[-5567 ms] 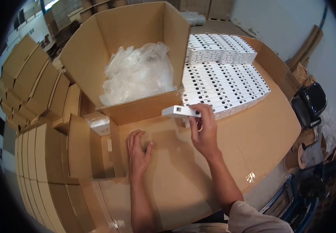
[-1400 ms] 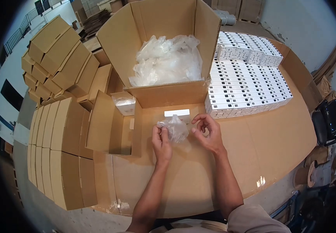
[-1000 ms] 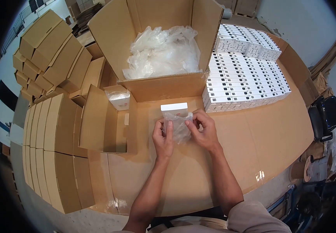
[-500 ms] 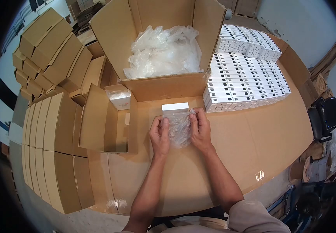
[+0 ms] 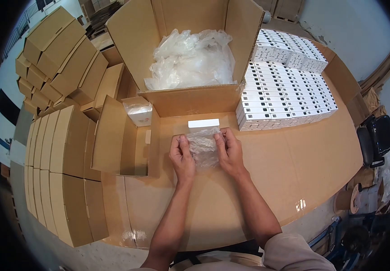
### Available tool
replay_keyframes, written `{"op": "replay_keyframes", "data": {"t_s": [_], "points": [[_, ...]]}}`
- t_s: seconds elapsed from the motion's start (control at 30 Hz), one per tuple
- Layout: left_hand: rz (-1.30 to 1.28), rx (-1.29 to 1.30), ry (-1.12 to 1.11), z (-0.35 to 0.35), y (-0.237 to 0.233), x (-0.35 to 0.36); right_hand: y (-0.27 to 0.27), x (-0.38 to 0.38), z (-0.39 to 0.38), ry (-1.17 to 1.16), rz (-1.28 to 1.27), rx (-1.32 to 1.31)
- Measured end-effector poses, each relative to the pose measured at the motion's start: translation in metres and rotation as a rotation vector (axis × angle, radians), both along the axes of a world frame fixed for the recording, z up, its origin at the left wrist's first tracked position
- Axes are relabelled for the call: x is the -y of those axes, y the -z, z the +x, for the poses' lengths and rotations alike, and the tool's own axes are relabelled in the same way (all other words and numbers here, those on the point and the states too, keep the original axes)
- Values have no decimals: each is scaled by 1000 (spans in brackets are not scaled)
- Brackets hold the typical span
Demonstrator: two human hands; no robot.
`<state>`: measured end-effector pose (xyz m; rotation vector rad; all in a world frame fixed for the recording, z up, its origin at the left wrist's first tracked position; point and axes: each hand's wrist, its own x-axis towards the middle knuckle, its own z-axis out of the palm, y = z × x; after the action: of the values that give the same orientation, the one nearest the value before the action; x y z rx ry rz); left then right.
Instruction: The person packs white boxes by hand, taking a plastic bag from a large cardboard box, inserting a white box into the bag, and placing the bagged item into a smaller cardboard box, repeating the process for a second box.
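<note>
A clear plastic bag [image 5: 204, 147] is stretched between my two hands over the cardboard-covered table. My left hand [image 5: 182, 156] pinches its left upper edge, thumb on top. On the opposite edge, my right hand [image 5: 229, 151] grips the bag in the same way. Just beyond the bag lies a small white box [image 5: 204, 123], its lower part overlapped by the bag's mouth. To the left, an open brown carton [image 5: 127, 149] holds a white box wrapped in clear plastic [image 5: 139, 115] at its far end.
Straight ahead stands a large open carton [image 5: 190, 100] heaped with clear plastic bags [image 5: 195, 61]. White boxes [image 5: 285, 95] are stacked in rows at the right. Closed brown cartons [image 5: 64, 149] and a tilted pile of cartons [image 5: 62, 58] fill the left. A black chair [image 5: 377, 137] is at far right.
My hands have spread slightly apart, the left one shifting a little left, and the bag is drawn wider and flatter. The small white box stays in nearly the same place.
</note>
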<state>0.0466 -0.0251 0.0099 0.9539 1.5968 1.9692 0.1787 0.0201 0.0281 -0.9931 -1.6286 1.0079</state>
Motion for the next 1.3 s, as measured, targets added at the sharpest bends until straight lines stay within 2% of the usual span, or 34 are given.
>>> {"op": "replay_keyframes", "data": {"t_s": [0.17, 0.27, 0.37, 0.47, 0.57, 0.67, 0.77, 0.87, 0.97, 1.07, 1.17, 1.27, 1.3], "points": [[-45, -14, 24, 2, 1, 1, -5, 0, -1, -33, 56, -101], [-24, -56, 54, -2, 3, 2, 6, -6, 5, -39, -88, -100], [-22, -62, 76, -3, 3, 2, 8, -8, 4, -29, -61, -238], [-15, -66, 57, -3, 7, -2, 8, -8, 3, 0, -83, -263], [4, 33, 124, -4, 4, 1, 9, -9, 3, -10, -71, -300], [4, 126, 240, 3, -13, 6, 15, -14, 2, 76, -25, -342], [-38, -44, 169, 2, 8, 1, 8, -9, 0, 66, -60, -353], [54, -50, 57, 3, 7, -3, 11, -5, -8, 26, -38, -264], [25, -47, 22, -3, 6, -1, 15, -6, 2, -66, -160, -90], [-13, -115, 25, -11, 3, 0, 5, -6, 3, -31, -62, -55], [-31, 70, 145, -12, -4, 4, 8, -8, 7, -17, -121, -88], [37, 100, 138, -18, -8, 5, 10, -13, 11, 2, -150, -231], [75, -107, 91, -19, -11, 5, 9, -13, 13, -8, -181, -262]]}}
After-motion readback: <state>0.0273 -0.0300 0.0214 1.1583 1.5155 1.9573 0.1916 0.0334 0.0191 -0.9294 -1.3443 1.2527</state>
